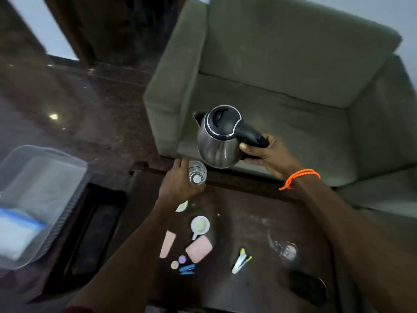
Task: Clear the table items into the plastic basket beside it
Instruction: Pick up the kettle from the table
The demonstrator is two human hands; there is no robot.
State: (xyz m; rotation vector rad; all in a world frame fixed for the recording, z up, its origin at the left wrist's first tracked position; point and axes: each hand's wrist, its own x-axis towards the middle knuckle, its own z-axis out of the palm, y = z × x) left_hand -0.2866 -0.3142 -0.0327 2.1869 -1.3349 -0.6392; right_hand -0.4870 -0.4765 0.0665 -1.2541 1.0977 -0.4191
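The right hand [268, 155] has its fingers [244, 146] clenched around the black handle of the kettle [217, 141], which hangs clear of the surface [248, 211] at its far edge, in front of the armchair [293, 75]. The left hand [178, 184] wraps its fingers around a clear bottle [197, 172], upright at the far edge just below the kettle's base; whether the bottle is lifted or standing cannot be told. The two items sit almost touching, so the kettle's bottom could knock the bottle's cap if either hand swings carelessly. The greater risk, as I judge it, is the carry: the basket [33, 199] lies well apart to the left, beside the surface, so the right hand must cross over the left arm or wait its turn, and a heavy kettle held by the handle end alone may tip and spill any water inside. A wet or smooth bottle could also slip from a one-handed grip. Near of the hands, untouched, lie a white cup [199, 225], a pink pad [199, 248], a pink strip [168, 243], two small round pieces [178, 262], a blue item [187, 268], pens [241, 260] and a clear glass [284, 247] on the right. A low sweep of either arm toward the basket could drag these off the surface, the glass being the worst to lose.
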